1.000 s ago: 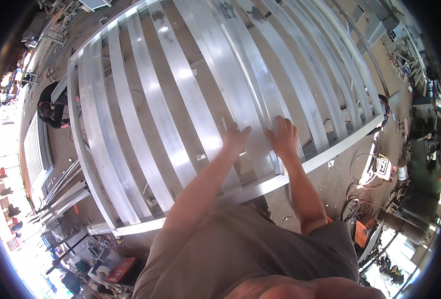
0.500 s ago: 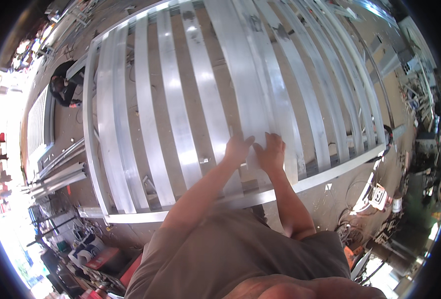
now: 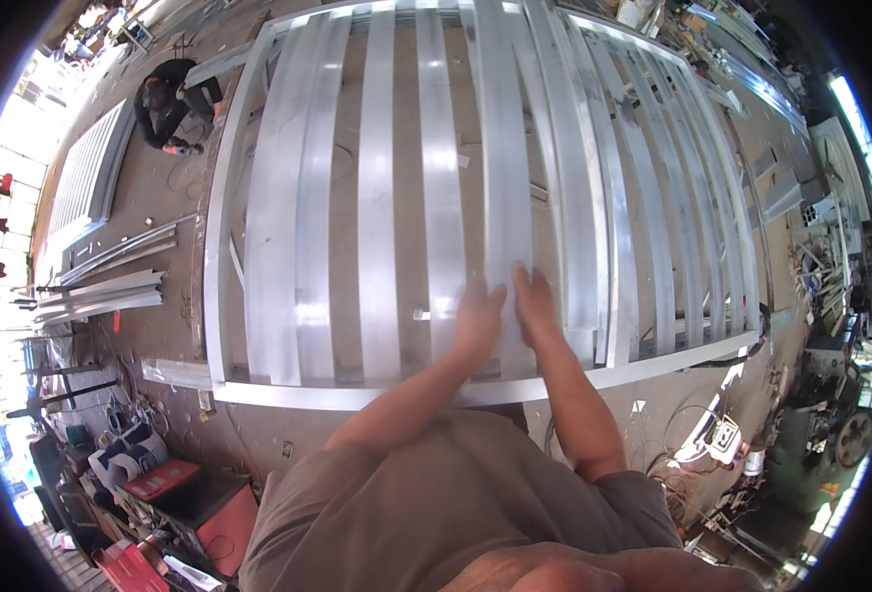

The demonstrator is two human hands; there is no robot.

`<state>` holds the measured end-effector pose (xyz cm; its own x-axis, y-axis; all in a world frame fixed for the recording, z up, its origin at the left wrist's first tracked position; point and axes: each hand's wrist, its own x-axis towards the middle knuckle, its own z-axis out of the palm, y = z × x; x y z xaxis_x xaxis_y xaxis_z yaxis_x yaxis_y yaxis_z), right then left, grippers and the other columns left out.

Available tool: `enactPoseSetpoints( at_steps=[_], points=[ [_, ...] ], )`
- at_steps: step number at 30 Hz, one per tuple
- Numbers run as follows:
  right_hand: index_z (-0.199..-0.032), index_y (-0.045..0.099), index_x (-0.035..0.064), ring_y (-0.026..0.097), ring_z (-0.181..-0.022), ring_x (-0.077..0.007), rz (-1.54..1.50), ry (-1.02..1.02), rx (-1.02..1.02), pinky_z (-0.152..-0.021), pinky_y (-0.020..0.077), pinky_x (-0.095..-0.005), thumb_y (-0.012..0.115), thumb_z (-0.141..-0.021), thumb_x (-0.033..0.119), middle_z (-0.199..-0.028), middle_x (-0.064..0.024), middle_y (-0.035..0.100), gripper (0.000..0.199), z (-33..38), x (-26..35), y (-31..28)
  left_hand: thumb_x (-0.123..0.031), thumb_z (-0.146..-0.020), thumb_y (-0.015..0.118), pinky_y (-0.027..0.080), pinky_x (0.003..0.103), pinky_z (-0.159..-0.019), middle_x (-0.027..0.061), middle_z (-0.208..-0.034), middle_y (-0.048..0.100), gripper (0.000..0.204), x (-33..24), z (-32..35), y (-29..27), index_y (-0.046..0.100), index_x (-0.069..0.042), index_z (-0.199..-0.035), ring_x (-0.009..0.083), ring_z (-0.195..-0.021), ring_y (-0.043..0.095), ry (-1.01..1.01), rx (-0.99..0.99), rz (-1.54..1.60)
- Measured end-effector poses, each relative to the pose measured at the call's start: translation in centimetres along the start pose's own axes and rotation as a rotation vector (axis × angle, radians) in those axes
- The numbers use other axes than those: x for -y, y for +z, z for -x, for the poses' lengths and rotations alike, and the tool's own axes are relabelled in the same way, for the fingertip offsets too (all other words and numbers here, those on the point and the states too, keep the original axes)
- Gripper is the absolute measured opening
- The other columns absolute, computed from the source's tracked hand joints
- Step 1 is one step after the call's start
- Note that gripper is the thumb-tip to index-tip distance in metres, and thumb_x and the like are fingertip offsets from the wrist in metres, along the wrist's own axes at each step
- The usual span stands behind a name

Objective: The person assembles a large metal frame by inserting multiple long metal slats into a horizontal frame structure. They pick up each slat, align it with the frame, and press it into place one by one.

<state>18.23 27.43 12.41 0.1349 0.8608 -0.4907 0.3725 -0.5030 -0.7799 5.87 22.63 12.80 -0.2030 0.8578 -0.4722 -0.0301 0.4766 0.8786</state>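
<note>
Flat under both palms lies a wide aluminium slat (image 3: 503, 197), one of many bright strips running lengthwise inside a large metal frame (image 3: 221, 257) that rests on the workshop floor (image 3: 160, 197). Near the slat's closer end, the left hand (image 3: 477, 321) and the right hand (image 3: 535, 304) press down side by side, fingers stretched out and laid close together, gripping nothing. Just beyond the wrists runs the frame's near rail. Off to the left, loose metal profiles (image 3: 101, 291) lie stacked on the floor, well apart from the frame. Farther off, another person (image 3: 172, 104) in dark clothes crouches by the frame's far left corner.
</note>
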Motion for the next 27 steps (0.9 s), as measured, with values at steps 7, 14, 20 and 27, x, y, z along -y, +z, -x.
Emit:
enactPoseSetpoints(
  at_steps=[7, 14, 20, 27],
  points=[
    [-0.142, 0.057, -0.0071, 0.059, -0.129, -0.0489, 0.087, -0.171, 0.089, -0.11, 0.0451, -0.0521, 0.058, -0.105, 0.054, -0.135, -0.0341, 0.063, 0.072, 8.7, -0.2, 13.7, -0.046, -0.109, 0.058, 0.047, 0.047, -0.106, 0.0293, -0.139, 0.061, 0.064, 3.9, 2.8, -14.4, 0.051, 0.007, -0.144, 0.0373, -0.128, 0.06, 0.066, -0.125, -0.04],
    [-0.138, 0.058, -0.0076, 0.061, -0.123, -0.0476, 0.122, -0.086, 0.142, -0.103, 0.0482, -0.051, 0.057, -0.105, 0.05, -0.13, -0.0346, 0.064, 0.067, 12.0, -1.7, 20.8, -0.039, -0.105, 0.066, 0.049, 0.046, -0.102, 0.0277, -0.127, 0.065, 0.059, 7.3, 3.4, -20.0, 0.053, 0.008, -0.139, 0.0361, -0.119, 0.063, -0.019, -0.297, 0.02],
    [-0.143, 0.054, -0.0079, 0.058, -0.128, -0.0504, 0.155, -0.241, 0.08, -0.105, 0.047, -0.0534, 0.056, -0.105, 0.053, -0.138, -0.0348, 0.06, 0.072, 12.8, -3.5, 23.8, -0.039, -0.105, 0.067, 0.049, 0.043, -0.103, 0.0264, -0.133, 0.065, 0.066, 9.0, 2.9, -22.6, 0.052, 0.012, -0.143, 0.0334, -0.123, 0.062, -0.085, -0.217, 0.045],
    [-0.15, 0.048, -0.0117, 0.047, -0.145, -0.0477, 0.159, -0.056, 0.109, -0.119, 0.0381, -0.0498, 0.052, -0.107, 0.053, -0.151, -0.0369, 0.052, 0.078, 13.3, -0.8, 25.1, -0.039, -0.103, 0.069, 0.05, 0.045, -0.097, 0.0285, -0.115, 0.067, 0.057, 9.3, 2.0, -24.0, 0.059, 0.012, -0.126, 0.0354, -0.109, 0.065, 0.001, -0.292, 0.017]
  ],
)
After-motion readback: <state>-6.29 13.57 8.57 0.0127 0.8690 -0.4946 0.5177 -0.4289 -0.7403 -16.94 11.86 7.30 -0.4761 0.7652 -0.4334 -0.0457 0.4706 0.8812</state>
